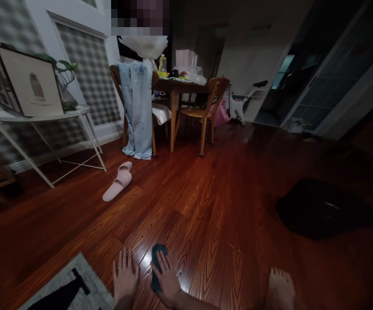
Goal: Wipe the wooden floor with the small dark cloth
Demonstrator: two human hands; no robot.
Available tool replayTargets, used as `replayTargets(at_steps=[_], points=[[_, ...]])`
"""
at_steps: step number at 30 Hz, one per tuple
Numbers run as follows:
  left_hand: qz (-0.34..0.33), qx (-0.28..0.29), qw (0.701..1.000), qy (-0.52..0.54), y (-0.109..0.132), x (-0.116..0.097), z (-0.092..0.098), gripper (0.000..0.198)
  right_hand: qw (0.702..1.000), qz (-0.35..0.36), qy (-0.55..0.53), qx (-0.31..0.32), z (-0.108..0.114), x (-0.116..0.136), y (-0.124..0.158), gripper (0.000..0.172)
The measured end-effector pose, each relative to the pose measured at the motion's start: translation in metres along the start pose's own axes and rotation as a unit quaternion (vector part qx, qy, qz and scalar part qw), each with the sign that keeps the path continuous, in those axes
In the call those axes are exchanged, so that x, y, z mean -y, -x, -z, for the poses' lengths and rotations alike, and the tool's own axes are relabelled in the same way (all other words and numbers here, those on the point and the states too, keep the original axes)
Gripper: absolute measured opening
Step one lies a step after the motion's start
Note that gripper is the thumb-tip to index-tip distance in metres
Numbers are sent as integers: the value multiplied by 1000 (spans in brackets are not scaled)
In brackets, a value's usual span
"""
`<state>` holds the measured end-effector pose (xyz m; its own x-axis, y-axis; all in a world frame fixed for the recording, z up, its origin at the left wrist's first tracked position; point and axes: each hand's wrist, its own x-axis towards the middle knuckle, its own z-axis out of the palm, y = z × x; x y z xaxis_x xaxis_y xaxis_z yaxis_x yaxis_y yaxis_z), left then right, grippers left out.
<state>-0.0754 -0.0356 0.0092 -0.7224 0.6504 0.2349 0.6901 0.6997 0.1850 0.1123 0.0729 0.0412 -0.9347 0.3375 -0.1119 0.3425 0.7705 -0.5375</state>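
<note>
My left hand [126,275] lies palm down on the glossy red-brown wooden floor, fingers spread, with nothing in it. Just to its right, my right hand [168,277] presses a dark green-blue cloth [158,254] down on the boards, its fingers and thumb over the cloth. Part of the cloth is hidden beneath that hand. A bright light reflection shows on the floor around the cloth. Close to my left hand is the edge of a grey rug [91,275] with a black pattern.
A pink slipper [118,185] lies ahead on the left, near a white side table [76,113]. Light blue jeans [137,112] hang over a chair by the dining table [173,88]. A black object [325,211] rests at right. A bare foot [280,287] stands at lower right.
</note>
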Motion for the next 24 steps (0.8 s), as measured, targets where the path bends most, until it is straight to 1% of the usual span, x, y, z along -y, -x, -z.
replayTargets(at_steps=[1, 3, 4, 5, 6, 7, 9, 11, 12, 13, 15, 17, 18, 20, 22, 24], points=[[-3, -2, 1000, -3, 0, 0, 0, 66, 999, 35, -16, 14, -1, 3, 1, 86], [-8, -4, 1000, -8, 0, 1, -2, 66, 996, 79, -42, 30, 2, -1, 0, 79], [-8, -5, 1000, -9, -1, 2, -2, 66, 995, 86, -47, 35, 7, -8, -2, 77], [-7, -6, 1000, -7, -1, 3, -4, 66, 995, 79, -45, 38, 14, -17, -5, 77], [-6, -6, 1000, -4, -1, 4, -5, 66, 997, 54, -36, 36, 23, -29, -9, 80], [-4, -5, 1000, -1, -1, 5, -6, 66, 999, 11, -22, 24, 34, -41, -11, 83], [-1, -4, 1000, 7, -1, 6, -7, 66, 994, -110, 15, -23, 57, -68, -13, 87], [-2, -1, 1000, 10, -1, 6, -9, 67, 969, -226, 51, -88, 77, -93, -10, 84], [-2, -1, 1000, 10, -1, 6, -9, 67, 954, -269, 64, -119, 83, -103, -8, 83], [-2, -1, 1000, 9, 0, 6, -9, 67, 939, -303, 73, -146, 87, -111, -5, 82], [-1, -1, 1000, 8, 0, 5, -9, 68, 916, -347, 79, -184, 85, -120, -3, 82], [1, -3, 1000, 9, 0, 4, -9, 67, 908, -360, 74, -201, 71, -116, -4, 83], [1, -5, 1000, 10, 0, 4, -8, 67, 910, -357, 69, -199, 62, -109, -5, 83], [-1, -10, 1000, 9, 0, 3, -6, 67, 926, -333, 53, -172, 41, -87, -9, 84], [-1, -10, 1000, 7, 0, 2, -4, 67, 954, -271, 26, -126, 21, -56, -9, 86], [-1, -4, 1000, 2, 0, 2, -3, 67, 982, -171, -8, -74, 7, -25, -7, 91]])
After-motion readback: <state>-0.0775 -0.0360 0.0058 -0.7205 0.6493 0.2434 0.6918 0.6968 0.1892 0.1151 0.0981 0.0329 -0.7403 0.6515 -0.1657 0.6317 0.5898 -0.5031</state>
